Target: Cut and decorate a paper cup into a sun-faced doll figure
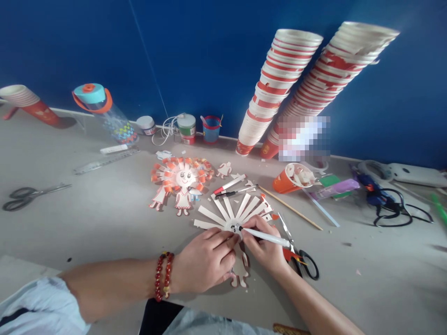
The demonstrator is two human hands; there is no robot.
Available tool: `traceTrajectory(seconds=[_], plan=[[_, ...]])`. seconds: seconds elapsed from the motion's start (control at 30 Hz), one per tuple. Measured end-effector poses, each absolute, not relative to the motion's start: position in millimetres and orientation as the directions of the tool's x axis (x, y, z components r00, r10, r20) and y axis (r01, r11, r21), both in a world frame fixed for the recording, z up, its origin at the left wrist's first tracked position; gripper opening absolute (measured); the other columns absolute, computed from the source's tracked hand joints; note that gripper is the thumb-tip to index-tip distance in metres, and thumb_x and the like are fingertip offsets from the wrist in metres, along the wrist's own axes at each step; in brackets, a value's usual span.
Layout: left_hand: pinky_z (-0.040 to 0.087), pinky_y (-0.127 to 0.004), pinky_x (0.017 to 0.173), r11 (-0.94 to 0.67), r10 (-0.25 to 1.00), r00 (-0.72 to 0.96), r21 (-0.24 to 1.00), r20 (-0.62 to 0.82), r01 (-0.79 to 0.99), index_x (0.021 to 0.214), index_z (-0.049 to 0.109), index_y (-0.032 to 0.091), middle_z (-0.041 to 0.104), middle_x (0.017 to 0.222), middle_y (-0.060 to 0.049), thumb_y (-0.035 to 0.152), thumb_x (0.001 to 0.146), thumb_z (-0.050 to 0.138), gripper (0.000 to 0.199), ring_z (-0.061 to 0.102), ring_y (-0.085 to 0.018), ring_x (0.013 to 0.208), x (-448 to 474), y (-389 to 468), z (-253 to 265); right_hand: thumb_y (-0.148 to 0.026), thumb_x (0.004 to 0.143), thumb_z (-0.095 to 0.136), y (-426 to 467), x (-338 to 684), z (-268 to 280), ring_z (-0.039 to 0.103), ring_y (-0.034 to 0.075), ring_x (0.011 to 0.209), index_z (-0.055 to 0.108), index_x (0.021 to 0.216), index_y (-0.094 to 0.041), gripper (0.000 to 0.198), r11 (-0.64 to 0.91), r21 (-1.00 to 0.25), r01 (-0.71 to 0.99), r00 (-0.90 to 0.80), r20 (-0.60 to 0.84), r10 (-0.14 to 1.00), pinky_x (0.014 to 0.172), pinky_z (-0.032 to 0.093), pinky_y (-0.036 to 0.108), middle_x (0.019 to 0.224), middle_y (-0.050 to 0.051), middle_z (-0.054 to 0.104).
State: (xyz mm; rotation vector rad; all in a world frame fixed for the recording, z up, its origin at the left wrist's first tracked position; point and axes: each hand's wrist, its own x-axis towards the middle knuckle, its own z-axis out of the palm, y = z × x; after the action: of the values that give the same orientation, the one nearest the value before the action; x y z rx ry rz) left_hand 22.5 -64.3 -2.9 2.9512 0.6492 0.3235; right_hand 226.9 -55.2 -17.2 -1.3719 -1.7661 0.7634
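My right hand [267,244] grips a white marker [268,237], its dark tip touching the round centre of a cut paper cup [213,215] whose white strips fan out. Black marks show beside the tip. With bent fingers, my left hand [206,260] holds the near side of that cup; my fingertips partly hide it. Below them lies a small paper doll body [239,279], partly covered. Black-handled scissors [307,264] rest beside my right wrist. Beyond my hands is a finished-looking paper doll [184,197] with a drawn face and curled orange-and-white strips as hair.
Two tall stacks of paper cups [275,79] lean in view by the blue wall. An orange cup of scraps [293,178], a wooden stick [291,208] and a red-and-white pen [229,184] lie ahead. At left are other scissors [26,197], a ruler [104,161] and a bottle [113,121].
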Motion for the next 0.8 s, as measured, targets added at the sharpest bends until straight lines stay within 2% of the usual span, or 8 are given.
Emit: traceTrajectory(seconds=[0.8], plan=[[0.039,-0.043,0.103,-0.904,0.423,0.885,0.154,0.194,0.398,0.117,0.059,0.009,0.057,0.133,-0.017,0.042,0.095,0.048,0.041,0.049,-0.028,0.124,22.6,-63.2,-2.9,-0.015,0.078,0.051,-55.6,227.5,-19.8,0.048,0.012,0.048,0.053,0.074,-0.020,0.008,0.242,-0.813,0.530,-0.140,0.198,0.970,0.047,0.039,0.021,0.056,-0.005,0.053]])
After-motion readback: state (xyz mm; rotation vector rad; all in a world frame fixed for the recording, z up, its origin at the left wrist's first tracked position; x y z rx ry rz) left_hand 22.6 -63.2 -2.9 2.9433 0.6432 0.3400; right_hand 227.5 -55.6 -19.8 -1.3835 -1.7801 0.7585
